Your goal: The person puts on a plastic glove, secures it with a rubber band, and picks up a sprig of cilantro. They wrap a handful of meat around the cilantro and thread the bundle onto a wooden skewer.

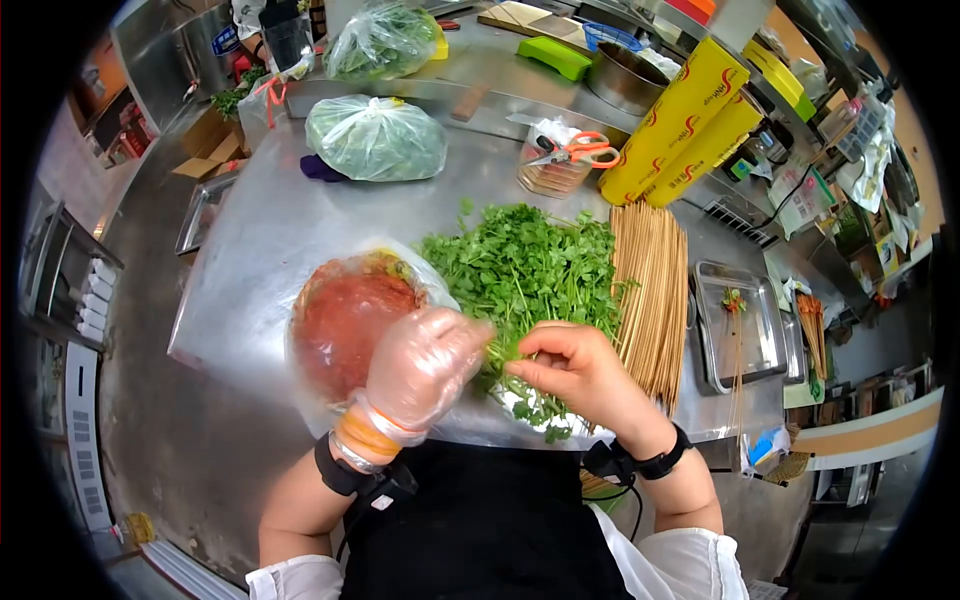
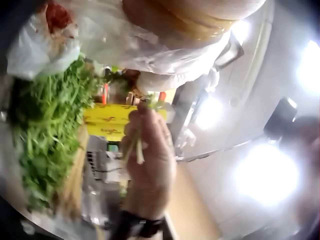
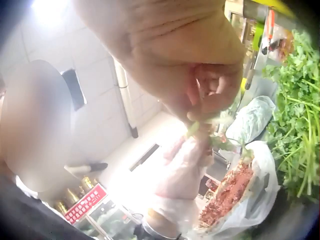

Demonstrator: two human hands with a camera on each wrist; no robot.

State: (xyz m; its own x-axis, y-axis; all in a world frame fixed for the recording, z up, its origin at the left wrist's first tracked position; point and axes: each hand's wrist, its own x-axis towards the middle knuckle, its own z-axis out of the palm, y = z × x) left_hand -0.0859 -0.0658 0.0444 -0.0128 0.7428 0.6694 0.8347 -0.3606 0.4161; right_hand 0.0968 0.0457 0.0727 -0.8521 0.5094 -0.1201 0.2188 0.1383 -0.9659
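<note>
My left hand (image 1: 425, 365), in a clear plastic glove, curls its fingers around part of a coriander sprig, beside the bag of red minced meat (image 1: 350, 320). Close to its fingertips, my bare right hand (image 1: 585, 375) pinches the sprig between thumb and fingers. Pale coriander stems (image 2: 139, 150) hang down across the right palm in the left wrist view. A green bit of stem (image 3: 192, 129) shows between the two hands in the right wrist view. Just beyond them lies a large heap of coriander (image 1: 525, 265). Most of the sprig is hidden by the fingers.
Bamboo skewers (image 1: 650, 300) lie right of the coriander, next to a metal tray (image 1: 738, 330). Yellow film boxes (image 1: 685, 125) stand behind them. Orange-handled scissors (image 1: 590, 150) rest on a plastic tub (image 1: 550, 178). A bag of greens (image 1: 375, 140) sits at the back left.
</note>
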